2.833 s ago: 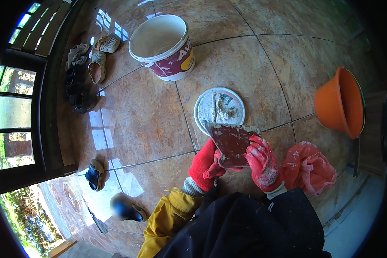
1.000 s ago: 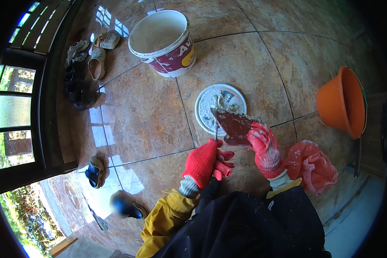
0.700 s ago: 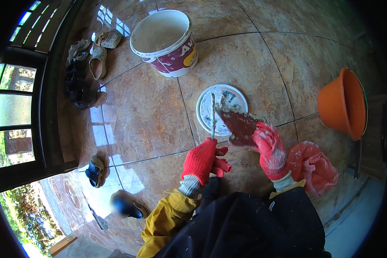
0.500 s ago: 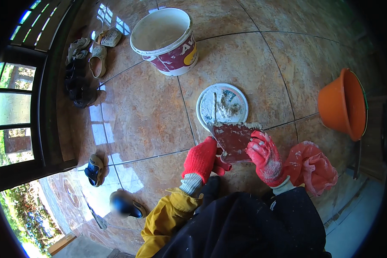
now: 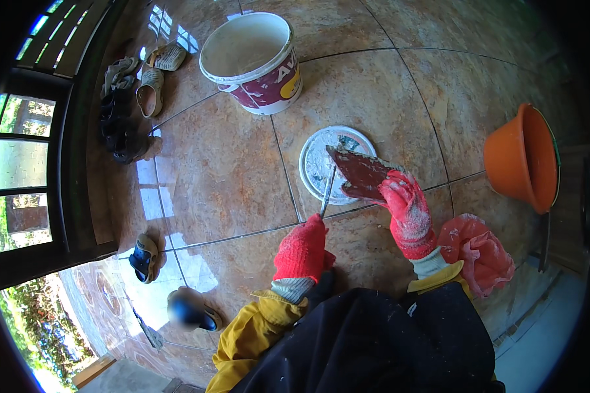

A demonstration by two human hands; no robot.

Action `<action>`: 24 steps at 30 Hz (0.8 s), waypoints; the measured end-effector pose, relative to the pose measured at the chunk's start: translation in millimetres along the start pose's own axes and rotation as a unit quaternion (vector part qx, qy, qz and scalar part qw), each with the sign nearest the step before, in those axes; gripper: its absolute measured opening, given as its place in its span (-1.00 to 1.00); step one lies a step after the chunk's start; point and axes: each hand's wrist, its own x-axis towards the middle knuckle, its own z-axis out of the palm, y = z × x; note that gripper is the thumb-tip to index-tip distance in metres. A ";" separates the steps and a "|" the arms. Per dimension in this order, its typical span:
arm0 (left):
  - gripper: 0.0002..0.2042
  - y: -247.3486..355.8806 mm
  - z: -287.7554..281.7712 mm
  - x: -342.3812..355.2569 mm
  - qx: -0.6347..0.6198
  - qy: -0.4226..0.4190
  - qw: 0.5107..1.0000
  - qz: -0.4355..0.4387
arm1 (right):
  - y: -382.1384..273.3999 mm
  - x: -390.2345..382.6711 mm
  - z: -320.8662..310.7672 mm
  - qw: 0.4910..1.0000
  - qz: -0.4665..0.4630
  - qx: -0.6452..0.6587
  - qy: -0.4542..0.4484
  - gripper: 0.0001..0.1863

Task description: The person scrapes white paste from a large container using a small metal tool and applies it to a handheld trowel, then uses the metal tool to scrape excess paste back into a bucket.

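Observation:
My right hand, in a red glove whitened with paste, grips a flat dark-red spreader plate by its right end. Pale paste lines the plate's edges, and it hangs tilted over a round white bucket lid. More paste is smeared on the lid. Closed in its red glove, my left hand holds a thin, paste-coated tool that points away over the lid. Its tip is near the plate's left edge; whether they touch I cannot tell. The tool's grip is hidden in my fingers.
A white and maroon bucket stands beyond the lid. At right are an orange basin and a crumpled pink plastic bag. Several shoes lie at far left, by a dark paned door; a clog sits nearer.
The spreader plate has swung away from my left hand and farther over the lid, now tilted. My left hand has dropped slightly, and its thin tool now shows over the lid.

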 end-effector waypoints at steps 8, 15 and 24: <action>-0.46 20.3 -4.8 3.3 0.236 0.107 0.963 -0.076 | -38.6 -14.2 -21.3 0.994 -0.055 0.029 -0.084 -0.65; -0.46 41.5 -1.9 1.9 0.184 0.135 0.959 -0.171 | -41.0 -32.5 1.6 0.943 0.173 0.276 -0.077 -0.53; -0.57 21.9 -4.0 -12.9 0.402 0.048 0.910 0.086 | -13.6 -3.9 8.1 0.999 0.012 -0.039 -0.015 -0.63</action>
